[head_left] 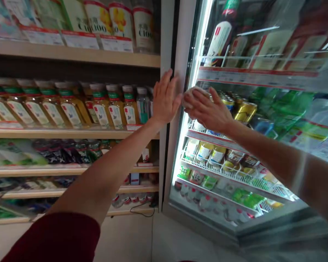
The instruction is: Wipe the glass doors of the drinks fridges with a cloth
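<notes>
My left hand lies flat with fingers stretched upward on the grey upright frame between the shelves and the lit drinks fridge. To its right, my right hand is laid over a crumpled whitish cloth, thumb raised and fingers bent over it. The cloth is at the fridge's left side, near its bright light strip. It is partly hidden by the fingers and blurred, so its exact make is unclear. Both arms reach forward, nearly meeting at the frame.
Wooden shelves on the left hold rows of juice bottles. Behind the fridge glass stand bottles, gold cans and wire racks. A black cable lies low by the pale floor.
</notes>
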`<move>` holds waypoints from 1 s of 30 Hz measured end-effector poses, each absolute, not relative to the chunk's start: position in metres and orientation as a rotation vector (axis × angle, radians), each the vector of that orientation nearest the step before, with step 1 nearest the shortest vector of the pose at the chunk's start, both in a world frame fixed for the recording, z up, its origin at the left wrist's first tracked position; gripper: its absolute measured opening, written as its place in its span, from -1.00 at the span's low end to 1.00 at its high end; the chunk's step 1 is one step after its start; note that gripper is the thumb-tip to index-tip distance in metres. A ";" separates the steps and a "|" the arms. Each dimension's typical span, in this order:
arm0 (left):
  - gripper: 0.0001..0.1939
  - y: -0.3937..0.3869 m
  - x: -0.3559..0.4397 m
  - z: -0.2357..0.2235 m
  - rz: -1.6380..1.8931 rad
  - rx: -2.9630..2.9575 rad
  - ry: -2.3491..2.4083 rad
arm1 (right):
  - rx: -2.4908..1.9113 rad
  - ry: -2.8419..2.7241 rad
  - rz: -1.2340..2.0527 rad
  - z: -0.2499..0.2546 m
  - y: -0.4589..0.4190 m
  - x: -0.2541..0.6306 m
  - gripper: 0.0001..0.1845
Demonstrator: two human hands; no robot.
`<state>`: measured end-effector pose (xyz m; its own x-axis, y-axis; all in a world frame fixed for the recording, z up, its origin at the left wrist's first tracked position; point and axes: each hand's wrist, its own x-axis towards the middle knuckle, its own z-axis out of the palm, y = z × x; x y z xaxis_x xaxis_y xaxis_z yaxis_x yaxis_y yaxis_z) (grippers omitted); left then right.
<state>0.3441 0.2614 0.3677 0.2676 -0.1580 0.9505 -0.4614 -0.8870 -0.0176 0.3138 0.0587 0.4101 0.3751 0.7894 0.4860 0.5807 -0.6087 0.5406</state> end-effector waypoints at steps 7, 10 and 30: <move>-0.40 0.236 0.341 0.319 1.485 2.274 -0.721 | 2.591 0.704 1.522 0.375 0.016 0.304 -0.55; -0.43 0.222 0.333 0.293 1.508 2.265 -0.824 | 2.652 1.002 0.970 0.321 -0.003 0.296 -0.59; -0.46 0.076 0.292 0.269 1.644 2.243 -0.803 | 2.523 0.627 1.572 0.297 -0.144 0.269 -0.52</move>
